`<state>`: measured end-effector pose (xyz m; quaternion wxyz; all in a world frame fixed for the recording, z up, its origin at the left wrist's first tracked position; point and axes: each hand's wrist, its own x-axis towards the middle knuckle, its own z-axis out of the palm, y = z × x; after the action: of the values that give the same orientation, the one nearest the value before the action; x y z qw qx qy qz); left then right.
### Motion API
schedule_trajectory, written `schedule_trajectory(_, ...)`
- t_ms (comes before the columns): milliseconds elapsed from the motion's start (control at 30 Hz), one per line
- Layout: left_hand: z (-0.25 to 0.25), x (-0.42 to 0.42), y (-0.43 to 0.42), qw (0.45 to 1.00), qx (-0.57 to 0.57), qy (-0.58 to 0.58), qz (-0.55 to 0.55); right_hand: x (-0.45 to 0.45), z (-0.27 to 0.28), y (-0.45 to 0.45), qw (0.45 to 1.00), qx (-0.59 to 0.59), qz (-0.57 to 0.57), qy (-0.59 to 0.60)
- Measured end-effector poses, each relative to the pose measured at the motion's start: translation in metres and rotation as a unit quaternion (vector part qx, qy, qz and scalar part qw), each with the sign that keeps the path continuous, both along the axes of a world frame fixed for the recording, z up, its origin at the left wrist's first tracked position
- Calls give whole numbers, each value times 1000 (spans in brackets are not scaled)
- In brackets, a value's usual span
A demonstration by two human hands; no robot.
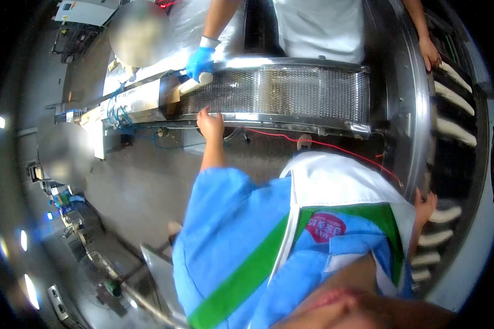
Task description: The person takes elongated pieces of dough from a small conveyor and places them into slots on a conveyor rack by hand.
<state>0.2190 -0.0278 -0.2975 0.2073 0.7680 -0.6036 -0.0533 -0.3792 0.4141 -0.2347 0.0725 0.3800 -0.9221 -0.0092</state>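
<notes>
My left hand [210,126] rests at the near side rail [291,120] of a metal mesh conveyor [291,90], fingers a little apart. My right hand [424,207] lies at the edge of the dark tray or belt on the right, fingers spread, close to several long white dough-like strips [443,215]. Neither hand visibly holds anything. Across the conveyor, a co-worker's blue-gloved hand [201,63] grips a pale cylindrical roll [196,84] above the mesh. That person's bare hand [430,54] touches the far part of the right-hand edge, beside more white strips [453,96].
A curved metal rim [421,109] runs between the conveyor's end and the strips. A red cord [335,148] and blue cables [118,112] hang near the conveyor. Other people stand at the left, partly blurred. Grey floor [142,186] and machinery [93,255] lie to the left.
</notes>
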Motion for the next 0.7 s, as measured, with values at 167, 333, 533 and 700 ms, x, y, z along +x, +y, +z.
schedule_trajectory(167,-8,10,-15,1000,3,-25,15,9,4,-5,998,39,-34,44)
schedule_trajectory(333,0,18,-24,998,31,-35,52,16,7,-13,998,21,-55,14)
schedule_trajectory(533,-3,33,-28,994,52,-38,87,-1,-2,-21,999,5,-39,4)
schedule_trajectory(700,3,33,-33,993,61,-36,96,-8,-1,-34,998,17,-63,-22)
